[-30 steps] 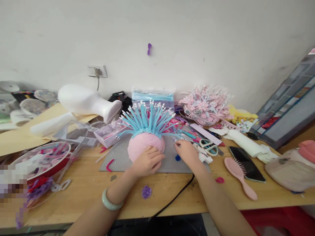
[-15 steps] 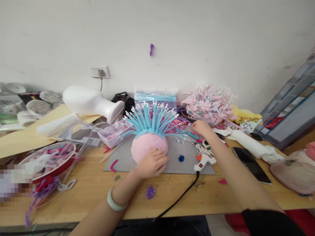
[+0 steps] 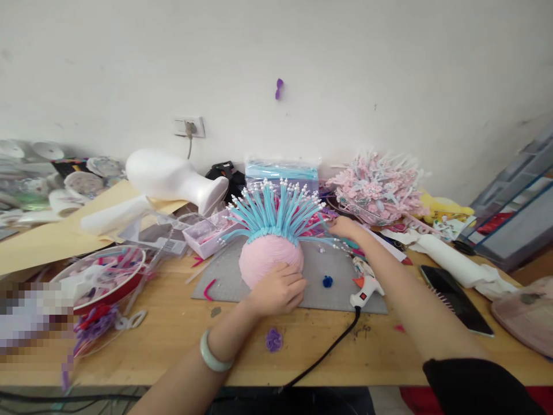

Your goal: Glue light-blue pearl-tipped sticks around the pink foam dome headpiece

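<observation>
A pink ball-shaped base [image 3: 268,258] topped with several light-blue, pearl-tipped stems [image 3: 276,212] stands on a grey cutting mat [image 3: 224,282]. My left hand [image 3: 280,291] rests against the front of the pink base, fingers curled on it. My right hand [image 3: 343,227] reaches far across the mat to the clutter just right of the blue stems; its fingers are closed together, and what they hold is hidden. A white glue gun [image 3: 365,286] lies on the mat under my right forearm, its black cord [image 3: 322,357] trailing off the table's front edge.
A white foam head [image 3: 168,176] lies at the back left. A pink flower headpiece [image 3: 380,187] sits at the back right. A red-rimmed bowl of trimmings [image 3: 103,276] is at the left, a phone with a comb on it [image 3: 455,291] at the right, a purple rosette [image 3: 273,339] near the front edge.
My right hand left the mat near the scissors and reached back to the clutter beside the blue stems. The left hand stayed on the pink base. The view shifted left.
</observation>
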The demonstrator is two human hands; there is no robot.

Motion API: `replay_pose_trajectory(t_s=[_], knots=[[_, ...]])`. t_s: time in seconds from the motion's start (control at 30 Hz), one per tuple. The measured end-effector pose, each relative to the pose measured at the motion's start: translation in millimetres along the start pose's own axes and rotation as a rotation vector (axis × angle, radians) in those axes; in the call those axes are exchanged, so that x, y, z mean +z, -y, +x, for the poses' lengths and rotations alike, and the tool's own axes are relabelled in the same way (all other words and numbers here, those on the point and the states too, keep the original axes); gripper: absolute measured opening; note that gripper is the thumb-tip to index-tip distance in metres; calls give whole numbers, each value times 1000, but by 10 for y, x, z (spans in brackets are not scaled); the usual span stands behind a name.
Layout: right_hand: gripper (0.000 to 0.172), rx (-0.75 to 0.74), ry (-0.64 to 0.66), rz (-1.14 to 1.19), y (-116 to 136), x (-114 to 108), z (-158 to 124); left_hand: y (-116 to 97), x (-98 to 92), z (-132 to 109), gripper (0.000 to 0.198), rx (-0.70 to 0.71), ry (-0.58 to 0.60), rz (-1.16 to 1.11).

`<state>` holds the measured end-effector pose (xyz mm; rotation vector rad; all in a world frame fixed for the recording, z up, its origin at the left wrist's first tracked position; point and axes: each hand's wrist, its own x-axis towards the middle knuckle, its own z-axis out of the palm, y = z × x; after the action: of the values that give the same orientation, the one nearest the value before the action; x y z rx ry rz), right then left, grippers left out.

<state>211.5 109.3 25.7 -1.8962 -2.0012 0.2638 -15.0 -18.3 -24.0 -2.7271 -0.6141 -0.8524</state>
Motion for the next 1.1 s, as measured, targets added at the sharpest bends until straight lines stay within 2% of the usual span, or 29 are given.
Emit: replay_pose_trajectory(t_s=[0.1,0.2,0.3,0.37,0.43,0.5,0.57,0.63,0.77,0.9,1.0,1.1], knots=[[14,141,-30,-31,-53,-275,-104,0,1,-1,22,-21,28,-30],[13,153,-304,133,-53,-453,-325,-17,3,-2,23,-85,52,-145],[17,-7,-609,341,41,-390,-657,-57,16,6,25,-291,16,-414],[15,-177,-700,349,138,-227,-890,-81,37,16,27,-479,-42,-688],[13,-373,-690,315,228,-33,-1085,-90,66,28,34,-632,-93,-996],[15,-497,-629,285,285,126,-1219,-85,89,40,44,-716,-122,-1248],[16,-566,-583,269,297,215,-1284,-78,97,51,53,-768,-109,-1359],[17,-601,-561,258,274,244,-1293,-81,91,62,51,-819,-70,-1334],[20,-602,-501,237,204,239,-1257,-122,78,85,30,-889,54,-1179],[22,-593,-441,298,222,255,-1269,-161,110,104,18,-933,167,-1203],[18,-534,-483,373,288,271,-1307,-169,139,113,15,-969,165,-1265],[12,-390,-517,460,346,284,-1335,-165,155,115,15,-1009,138,-1292]])
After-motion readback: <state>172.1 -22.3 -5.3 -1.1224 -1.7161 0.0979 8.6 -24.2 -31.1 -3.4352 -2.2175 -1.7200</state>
